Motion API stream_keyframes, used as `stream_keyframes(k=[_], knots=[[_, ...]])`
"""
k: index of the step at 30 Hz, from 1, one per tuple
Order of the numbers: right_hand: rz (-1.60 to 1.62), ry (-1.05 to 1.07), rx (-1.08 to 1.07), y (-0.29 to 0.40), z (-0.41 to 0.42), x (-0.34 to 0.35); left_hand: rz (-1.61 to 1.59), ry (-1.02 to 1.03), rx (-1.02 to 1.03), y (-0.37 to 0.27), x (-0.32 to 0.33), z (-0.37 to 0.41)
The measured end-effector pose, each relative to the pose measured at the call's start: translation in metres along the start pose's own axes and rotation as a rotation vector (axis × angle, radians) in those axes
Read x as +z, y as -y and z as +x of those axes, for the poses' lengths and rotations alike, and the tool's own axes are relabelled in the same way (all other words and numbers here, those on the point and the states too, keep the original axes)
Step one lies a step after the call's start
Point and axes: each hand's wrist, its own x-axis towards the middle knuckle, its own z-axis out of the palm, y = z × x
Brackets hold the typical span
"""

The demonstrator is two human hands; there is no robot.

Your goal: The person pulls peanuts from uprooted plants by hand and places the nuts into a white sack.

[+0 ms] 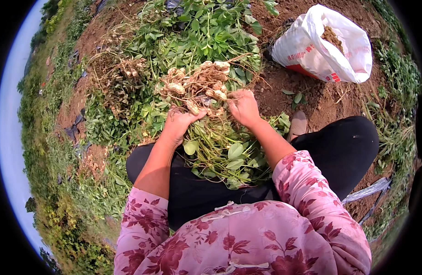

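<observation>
A pulled peanut plant lies across my lap, its leafy green stems (pixel 224 151) toward me and its roots pointing away. Clusters of soil-dusted peanut pods (pixel 197 82) hang among the roots. My left hand (pixel 183 120) grips the root end from the left, its thumb under a pod. On the other side, my right hand (pixel 244 107) has its fingers closed on thin roots at the edge of the cluster. Whether a pod is inside those right fingers is hidden.
A white woven sack (pixel 300 51) with printed writing stands open at the upper right, brown contents inside. Beyond my hands lies a heap of peanut plants (pixel 204 31), with more pods (pixel 132 70) at its left. Bare reddish soil (pixel 321 103) lies beside my shoe (pixel 298 123).
</observation>
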Motion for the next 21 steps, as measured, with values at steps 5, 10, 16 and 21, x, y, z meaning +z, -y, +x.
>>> stream_keyframes(k=[5,10,16,21], knots=[[1.112,0.324,0.948,0.021,0.009,0.003,0.064,0.057,0.003,0.004,-0.003,0.005],[1.548,0.379,0.874,-0.001,0.0,0.012,0.09,0.163,0.027,0.001,-0.003,0.006],[1.723,0.249,0.981,-0.012,0.006,0.009,-0.004,0.131,-0.034,-0.004,0.011,0.01],[1.686,0.26,1.067,0.027,0.001,-0.012,-0.048,0.166,-0.021,0.003,0.006,0.015]])
